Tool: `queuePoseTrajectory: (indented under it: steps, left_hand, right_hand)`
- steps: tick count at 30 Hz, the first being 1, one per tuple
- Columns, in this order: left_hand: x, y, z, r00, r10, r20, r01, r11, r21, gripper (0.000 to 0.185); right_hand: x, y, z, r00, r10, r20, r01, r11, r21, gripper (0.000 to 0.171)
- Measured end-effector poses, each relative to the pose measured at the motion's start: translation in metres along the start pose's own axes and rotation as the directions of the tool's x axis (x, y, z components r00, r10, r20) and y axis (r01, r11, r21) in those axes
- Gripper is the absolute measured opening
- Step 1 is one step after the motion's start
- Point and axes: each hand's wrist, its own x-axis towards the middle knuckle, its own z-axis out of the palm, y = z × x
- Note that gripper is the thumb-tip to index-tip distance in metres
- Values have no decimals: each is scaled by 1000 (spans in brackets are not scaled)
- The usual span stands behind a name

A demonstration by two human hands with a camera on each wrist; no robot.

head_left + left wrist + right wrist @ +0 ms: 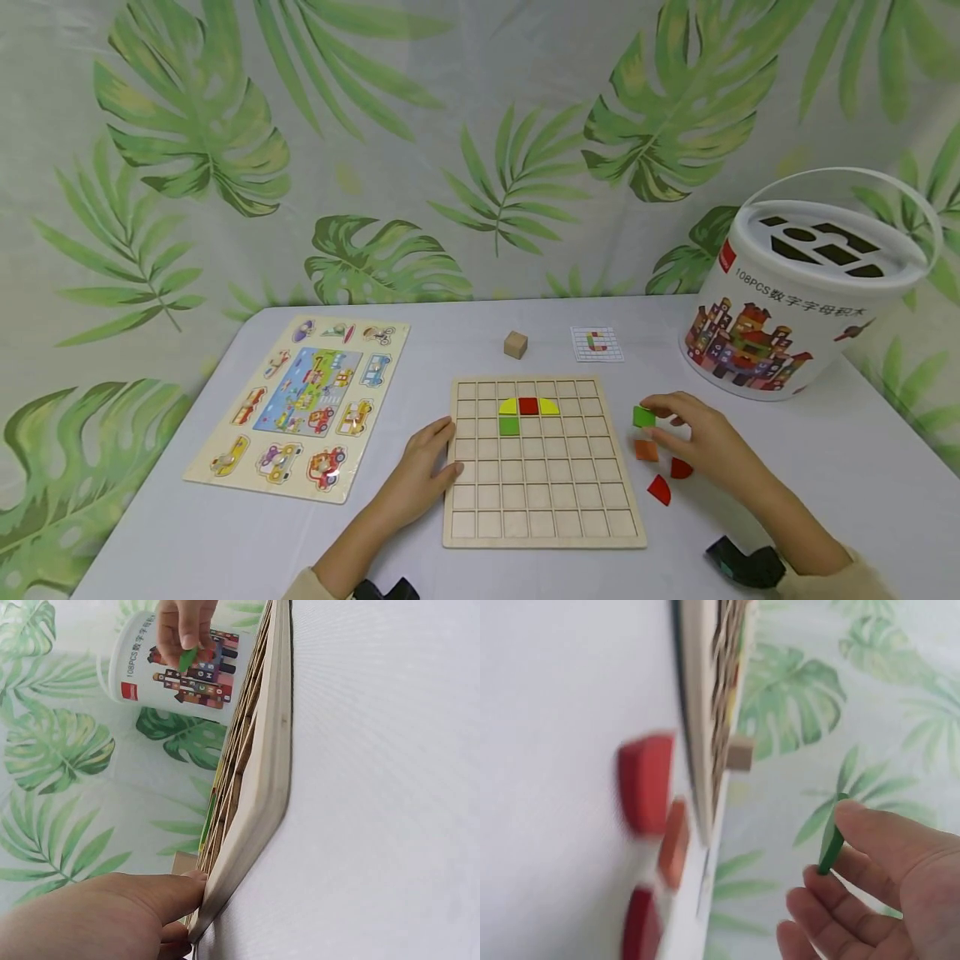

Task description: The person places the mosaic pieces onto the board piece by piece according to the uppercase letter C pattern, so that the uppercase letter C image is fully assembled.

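Fingertips of our right hand (701, 437) pinch a green square tile (643, 416), lifted just off the white table (825, 475) beside the right edge of the wooden grid board (543, 462). The board lies to the left of that hand, its open cells spreading leftward and toward us, so the right hand is plainly the nearer one to the loose pieces and to the board's right columns. The tile shows no long axis, being square; in the right wrist view we see it edge-on between thumb and forefinger.

Our left hand (423, 475) rests flat against the board's left edge, fingers straight and touching the wood, holding nothing.

On the board, four cells are filled: a yellow quarter-round (508, 407), a red square (528, 406) and a second yellow quarter-round (549, 407) in one row, with a green square (509, 427) just below the first. Every other cell is bare.

Near the right hand lie an orange tile (646, 451) and two red quarter-rounds (681, 468) (659, 489). Beyond the board sit a plain wooden cube (515, 344) and a pattern card (597, 343). A white bucket (787, 333) stands at far right, its shape-sorter lid on; we cannot tell what is inside.
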Motion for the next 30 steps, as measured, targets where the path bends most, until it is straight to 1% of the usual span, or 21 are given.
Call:
queuePoseTrajectory:
  steps: [3, 7, 12, 15, 17, 20, 23, 25, 30]
  left_hand:
    - [0, 0, 0, 1000, -1, -1, 1, 1000, 1, 55]
    - [0, -1, 0, 1000, -3, 0, 3, 1000, -4, 56]
    - [0, -1, 1, 1000, -1, -1, 1, 1000, -2, 56]
    - [0, 0, 1, 1000, -4, -1, 4, 1000, -1, 56]
    - [1, 0, 0, 1000, -7, -2, 7, 1000, -2, 56]
    - [1, 1, 0, 1000, -8, -4, 8, 1000, -4, 56]
    - [0, 1, 0, 1000, -11, -2, 11, 1000, -5, 56]
    - [0, 1, 0, 1000, -13, -1, 13, 1000, -6, 56]
    - [0, 1, 0, 1000, -12, 1, 12, 1000, -3, 56]
  right_hand:
    - [7, -15, 7, 1000, -29, -5, 29, 999, 30, 35]
    - [16, -34, 21, 993, -118, -13, 119, 990, 78, 33]
    - [26, -55, 40, 971, -240, -1, 237, 960, 152, 31]
    - [32, -64, 53, 958, -285, 37, 273, 942, 194, 30]
    - [37, -67, 62, 953, -292, 76, 271, 939, 210, 29]
    - [41, -69, 76, 957, -244, 154, 203, 948, 244, 28]
    - [44, -69, 88, 960, -184, 212, 131, 961, 243, 28]
    - [45, -70, 94, 961, -165, 222, 111, 965, 237, 28]
    - [47, -71, 104, 964, -182, 195, 142, 968, 206, 29]
